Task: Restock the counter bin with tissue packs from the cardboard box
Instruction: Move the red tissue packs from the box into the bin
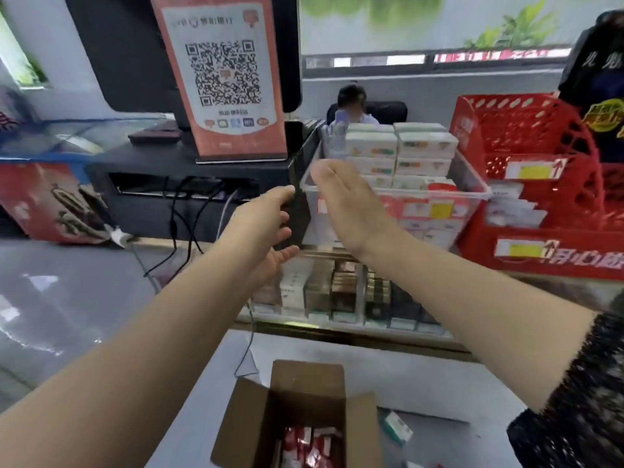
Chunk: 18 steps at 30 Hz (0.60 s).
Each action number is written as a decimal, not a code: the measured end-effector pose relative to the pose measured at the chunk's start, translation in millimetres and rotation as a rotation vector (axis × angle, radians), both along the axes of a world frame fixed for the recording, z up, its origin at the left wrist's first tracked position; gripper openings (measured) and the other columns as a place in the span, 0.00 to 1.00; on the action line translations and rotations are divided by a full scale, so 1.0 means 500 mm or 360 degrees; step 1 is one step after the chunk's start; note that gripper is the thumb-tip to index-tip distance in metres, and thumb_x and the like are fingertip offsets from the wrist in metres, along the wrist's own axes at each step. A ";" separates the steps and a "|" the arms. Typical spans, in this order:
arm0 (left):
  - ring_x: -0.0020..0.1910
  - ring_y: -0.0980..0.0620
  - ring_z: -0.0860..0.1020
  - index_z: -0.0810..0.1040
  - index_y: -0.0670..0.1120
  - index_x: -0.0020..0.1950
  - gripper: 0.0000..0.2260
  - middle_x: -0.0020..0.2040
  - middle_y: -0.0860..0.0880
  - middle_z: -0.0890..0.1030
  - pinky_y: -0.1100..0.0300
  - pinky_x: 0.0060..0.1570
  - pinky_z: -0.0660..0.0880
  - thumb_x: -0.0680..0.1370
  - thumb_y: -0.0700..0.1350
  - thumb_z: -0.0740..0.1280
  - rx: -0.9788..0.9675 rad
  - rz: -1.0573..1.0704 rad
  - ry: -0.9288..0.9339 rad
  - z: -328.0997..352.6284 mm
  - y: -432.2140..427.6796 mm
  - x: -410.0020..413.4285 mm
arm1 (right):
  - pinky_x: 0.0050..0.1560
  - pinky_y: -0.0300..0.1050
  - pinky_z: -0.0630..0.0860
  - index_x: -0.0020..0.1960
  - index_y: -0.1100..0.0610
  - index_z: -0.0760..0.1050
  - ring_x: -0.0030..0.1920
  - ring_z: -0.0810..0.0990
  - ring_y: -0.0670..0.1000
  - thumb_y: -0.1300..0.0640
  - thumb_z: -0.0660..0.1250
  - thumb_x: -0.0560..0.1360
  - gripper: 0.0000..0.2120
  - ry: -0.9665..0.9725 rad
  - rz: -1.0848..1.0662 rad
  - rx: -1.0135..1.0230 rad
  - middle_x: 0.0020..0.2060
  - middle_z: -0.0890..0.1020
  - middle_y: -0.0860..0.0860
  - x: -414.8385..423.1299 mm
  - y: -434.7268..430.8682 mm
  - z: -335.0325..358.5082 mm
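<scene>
Counter bin [472, 173] at counter's near edge, piled high with stacked packs [427, 146]. Tissue packs [314, 444] low in open cardboard box [304, 376], below the counter.

Hands apart. Right hand [347, 204] flat and empty at bin's near-left corner. Left hand [266, 224] cupped at bin's left wall; grip unclear.

Packs likely light, soft, film-slick: pinch across narrow sides.

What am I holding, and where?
Nothing in the right hand, open over the front of the bin; left hand at its left corner, grip unclear.
</scene>
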<state>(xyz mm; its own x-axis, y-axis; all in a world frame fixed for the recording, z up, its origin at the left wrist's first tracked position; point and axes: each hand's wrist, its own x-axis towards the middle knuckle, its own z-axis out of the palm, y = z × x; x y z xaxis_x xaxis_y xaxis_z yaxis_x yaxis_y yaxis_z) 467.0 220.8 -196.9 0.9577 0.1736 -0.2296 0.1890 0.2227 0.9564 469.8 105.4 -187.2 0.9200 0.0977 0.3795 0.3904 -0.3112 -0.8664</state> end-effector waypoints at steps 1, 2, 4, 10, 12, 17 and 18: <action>0.59 0.46 0.72 0.73 0.50 0.61 0.14 0.61 0.46 0.73 0.50 0.49 0.74 0.77 0.52 0.66 0.0023 0.0032 0.0040 -0.024 0.012 -0.011 | 0.46 0.38 0.66 0.57 0.55 0.72 0.47 0.71 0.44 0.48 0.53 0.81 0.15 0.0041 0.0025 0.0001 0.47 0.74 0.47 -0.010 0.006 -0.023; 0.59 0.46 0.73 0.73 0.49 0.63 0.16 0.60 0.46 0.73 0.50 0.50 0.75 0.77 0.53 0.66 0.0058 0.0061 0.0084 -0.050 0.027 -0.022 | 0.48 0.37 0.65 0.60 0.58 0.72 0.51 0.72 0.48 0.48 0.52 0.81 0.18 0.0078 0.0031 -0.0010 0.52 0.76 0.50 -0.019 0.011 -0.049; 0.53 0.47 0.76 0.74 0.48 0.63 0.16 0.52 0.48 0.77 0.50 0.51 0.75 0.77 0.53 0.65 0.0121 0.0099 0.0185 -0.110 0.055 -0.043 | 0.46 0.37 0.63 0.63 0.66 0.70 0.55 0.69 0.50 0.48 0.50 0.82 0.23 0.0149 0.0029 -0.0040 0.61 0.75 0.58 -0.036 0.020 -0.104; 0.53 0.47 0.74 0.76 0.48 0.59 0.13 0.51 0.49 0.75 0.47 0.49 0.74 0.78 0.53 0.64 0.0201 0.0206 0.0548 -0.341 0.108 -0.086 | 0.66 0.54 0.67 0.66 0.56 0.67 0.62 0.71 0.52 0.43 0.47 0.81 0.23 0.0641 0.0183 -0.0044 0.59 0.73 0.52 -0.055 0.059 -0.337; 0.53 0.47 0.73 0.76 0.48 0.59 0.13 0.55 0.47 0.74 0.50 0.45 0.73 0.78 0.52 0.64 0.0217 0.0200 0.0686 -0.436 0.110 -0.093 | 0.67 0.56 0.65 0.70 0.50 0.64 0.66 0.68 0.52 0.41 0.46 0.80 0.23 0.0779 0.0202 -0.0108 0.65 0.71 0.50 -0.053 0.069 -0.442; 0.35 0.51 0.70 0.74 0.45 0.42 0.07 0.41 0.47 0.71 0.53 0.38 0.71 0.78 0.46 0.64 0.0166 0.0099 0.1050 -0.676 0.101 -0.088 | 0.68 0.58 0.66 0.69 0.47 0.65 0.67 0.69 0.52 0.39 0.46 0.79 0.23 0.1106 0.0054 -0.0081 0.67 0.71 0.48 -0.056 0.071 -0.721; 0.36 0.50 0.70 0.74 0.44 0.43 0.06 0.41 0.47 0.71 0.52 0.39 0.72 0.77 0.46 0.64 0.0147 0.0074 0.1114 -0.723 0.099 -0.084 | 0.68 0.58 0.65 0.69 0.47 0.65 0.67 0.69 0.52 0.38 0.47 0.79 0.24 0.1165 0.0038 -0.0065 0.67 0.71 0.49 -0.055 0.070 -0.774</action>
